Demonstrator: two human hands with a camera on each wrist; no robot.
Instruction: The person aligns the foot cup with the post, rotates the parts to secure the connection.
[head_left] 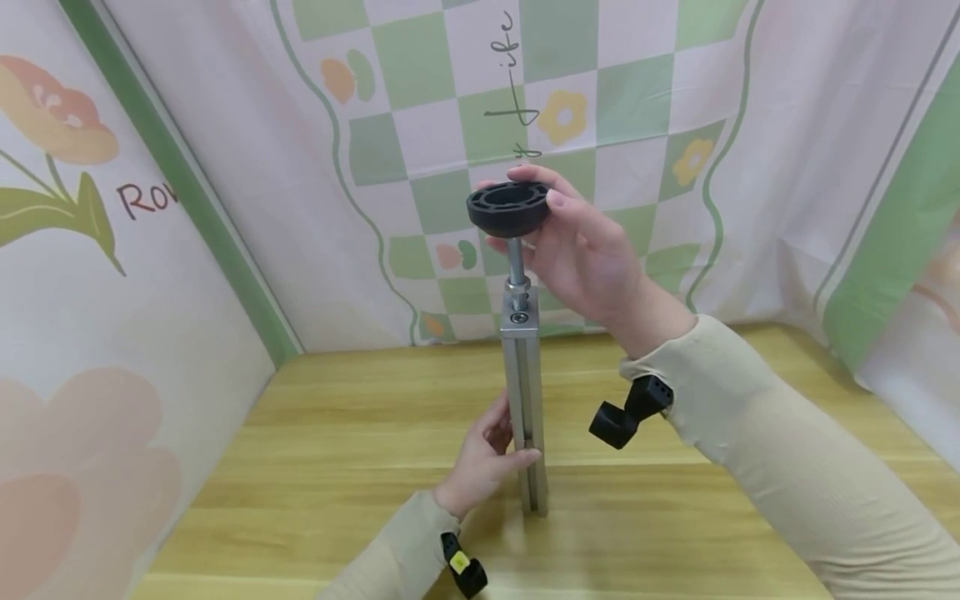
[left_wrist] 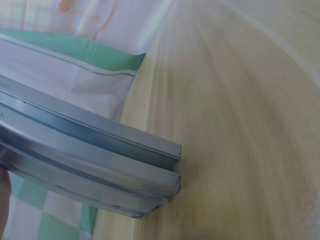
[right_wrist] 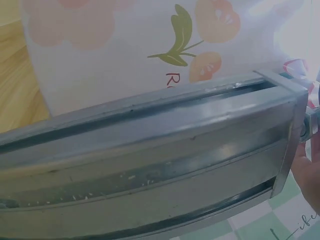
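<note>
A slotted aluminium profile [head_left: 522, 392] stands upright on the wooden table, with a metal end plate [head_left: 521, 327] on top. From that plate rises a threaded rod with a nut [head_left: 517, 286], topped by a round black levelling foot [head_left: 508, 212]. My right hand [head_left: 588, 254] grips the foot's rim, thumb on the near side and fingers around the far side. Lower down, my left hand [head_left: 483, 462] holds the profile between thumb and fingers. The profile's lower end [left_wrist: 165, 185] shows close to the tabletop in the left wrist view; its plated end [right_wrist: 290, 135] fills the right wrist view's right side.
The wooden table [head_left: 360, 433] runs back to a printed curtain [head_left: 420, 167] with green checks. Another curtain [head_left: 112, 333] with flowers hangs along the left side. Black camera mounts [head_left: 630, 412] are strapped at both wrists.
</note>
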